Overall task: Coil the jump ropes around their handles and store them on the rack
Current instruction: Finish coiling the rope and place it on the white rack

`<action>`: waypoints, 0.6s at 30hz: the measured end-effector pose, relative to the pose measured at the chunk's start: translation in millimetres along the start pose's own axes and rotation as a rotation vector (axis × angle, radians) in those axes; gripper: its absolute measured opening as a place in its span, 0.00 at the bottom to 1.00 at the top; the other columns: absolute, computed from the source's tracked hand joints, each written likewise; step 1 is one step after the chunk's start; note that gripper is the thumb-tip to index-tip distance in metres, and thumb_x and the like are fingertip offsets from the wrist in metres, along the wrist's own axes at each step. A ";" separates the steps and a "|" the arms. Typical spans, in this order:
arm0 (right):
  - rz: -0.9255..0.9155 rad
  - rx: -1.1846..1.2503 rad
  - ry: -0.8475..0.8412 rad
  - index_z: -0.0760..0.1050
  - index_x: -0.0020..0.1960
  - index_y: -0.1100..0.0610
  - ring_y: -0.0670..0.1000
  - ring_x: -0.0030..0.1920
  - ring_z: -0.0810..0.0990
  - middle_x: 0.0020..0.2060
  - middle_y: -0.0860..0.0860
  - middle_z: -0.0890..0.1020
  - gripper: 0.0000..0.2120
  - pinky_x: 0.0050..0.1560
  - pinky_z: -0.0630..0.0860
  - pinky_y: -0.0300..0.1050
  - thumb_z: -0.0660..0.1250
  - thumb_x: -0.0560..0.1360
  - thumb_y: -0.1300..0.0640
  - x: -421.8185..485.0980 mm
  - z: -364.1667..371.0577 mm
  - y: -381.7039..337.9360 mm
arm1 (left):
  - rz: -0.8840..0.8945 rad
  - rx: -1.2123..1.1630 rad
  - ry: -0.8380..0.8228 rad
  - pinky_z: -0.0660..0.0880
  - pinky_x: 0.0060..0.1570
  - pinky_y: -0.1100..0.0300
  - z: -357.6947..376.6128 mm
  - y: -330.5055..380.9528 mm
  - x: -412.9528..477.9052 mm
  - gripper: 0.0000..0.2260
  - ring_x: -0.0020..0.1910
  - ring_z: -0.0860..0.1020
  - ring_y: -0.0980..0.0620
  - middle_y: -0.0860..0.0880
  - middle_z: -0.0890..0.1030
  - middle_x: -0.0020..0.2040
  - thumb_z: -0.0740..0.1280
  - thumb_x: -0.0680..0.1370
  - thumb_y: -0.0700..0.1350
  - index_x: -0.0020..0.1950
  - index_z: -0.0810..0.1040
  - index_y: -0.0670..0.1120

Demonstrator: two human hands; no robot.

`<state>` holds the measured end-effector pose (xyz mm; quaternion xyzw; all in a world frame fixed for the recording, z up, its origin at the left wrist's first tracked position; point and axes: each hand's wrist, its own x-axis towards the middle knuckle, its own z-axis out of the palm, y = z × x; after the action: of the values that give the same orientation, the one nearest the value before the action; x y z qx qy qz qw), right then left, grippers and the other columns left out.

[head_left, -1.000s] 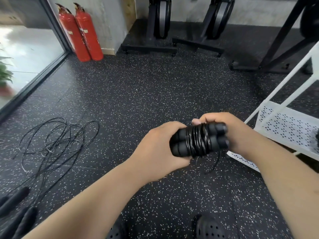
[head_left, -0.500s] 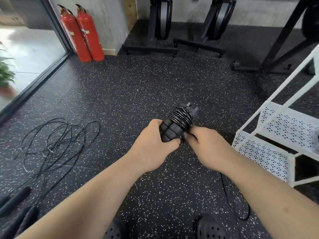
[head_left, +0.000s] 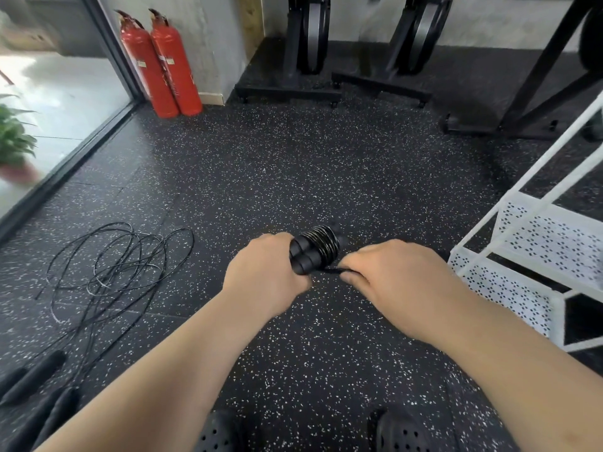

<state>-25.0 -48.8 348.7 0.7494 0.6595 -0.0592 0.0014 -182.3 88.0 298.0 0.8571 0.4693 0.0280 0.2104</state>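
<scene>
Left hand [head_left: 264, 275] grips the coiled handles [head_left: 305, 256] just left of the white rack [head_left: 509, 282], fingers of the right hand [head_left: 391, 272] pinch the rope tail [head_left: 336, 271]; lose that pinch and the coil probably unravels.

Buried in the left hand [head_left: 266, 275] (fingers out of sight): part of 2 handles [head_left: 301, 256]. Swallowed by the right hand [head_left: 391, 272]: rope tail [head_left: 336, 270]. Cropped at the right edge: rack [head_left: 502, 282]. Blurred: plant [head_left: 13, 138].
</scene>
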 end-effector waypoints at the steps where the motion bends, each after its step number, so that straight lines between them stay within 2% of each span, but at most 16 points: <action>1: -0.017 -0.022 0.005 0.78 0.60 0.41 0.47 0.44 0.79 0.47 0.41 0.81 0.13 0.43 0.78 0.48 0.56 0.87 0.42 0.6 0.0 1.7 | 0.046 0.057 -0.008 0.80 0.47 0.50 1.8 1.7 -1.4 0.13 0.46 0.80 0.46 0.53 0.78 0.49 0.74 0.72 0.55 0.52 0.76 0.55; 6: -0.020 0.024 0.004 0.79 0.57 0.36 0.46 0.46 0.80 0.46 0.40 0.82 0.10 0.45 0.80 0.48 0.60 0.84 0.38 2.0 -2.4 21.6 | 0.288 0.189 -0.099 0.80 0.46 0.51 8.2 10.0 -8.6 0.13 0.49 0.80 0.49 0.56 0.72 0.50 0.74 0.74 0.52 0.55 0.74 0.60; 9: -0.007 0.106 -0.005 0.81 0.54 0.33 0.43 0.45 0.80 0.42 0.38 0.83 0.10 0.46 0.79 0.48 0.66 0.78 0.32 0.4 -1.3 33.9 | 0.464 0.202 -0.153 0.81 0.52 0.50 12.4 12.7 -12.6 0.22 0.53 0.79 0.51 0.57 0.70 0.53 0.76 0.75 0.50 0.65 0.73 0.63; 12: 0.040 0.195 -0.035 0.82 0.49 0.36 0.39 0.41 0.77 0.36 0.38 0.82 0.13 0.44 0.77 0.45 0.74 0.72 0.30 -1.2 -3.3 43.0 | 0.598 0.208 -0.186 0.79 0.57 0.52 16.5 14.6 -15.9 0.29 0.57 0.75 0.53 0.57 0.68 0.57 0.77 0.76 0.48 0.73 0.69 0.64; 15: 0.066 0.291 -0.072 0.84 0.45 0.39 0.38 0.39 0.77 0.34 0.38 0.81 0.15 0.44 0.77 0.45 0.78 0.67 0.31 -0.9 -4.3 49.9 | 0.687 0.189 -0.177 0.78 0.59 0.49 17.8 18.7 -19.0 0.27 0.60 0.73 0.52 0.57 0.67 0.61 0.75 0.77 0.45 0.71 0.69 0.63; 18: 0.068 0.410 -0.131 0.84 0.43 0.40 0.41 0.41 0.80 0.37 0.39 0.84 0.13 0.46 0.79 0.48 0.80 0.67 0.33 -2.4 -6.7 58.5 | 0.725 0.099 -0.181 0.75 0.62 0.51 12.9 20.4 -20.5 0.26 0.61 0.71 0.54 0.59 0.67 0.62 0.74 0.78 0.43 0.72 0.70 0.61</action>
<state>33.1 -58.3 351.2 0.7503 0.6065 -0.2408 -0.1062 -174.4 57.3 297.3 0.9758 0.1157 0.0023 0.1858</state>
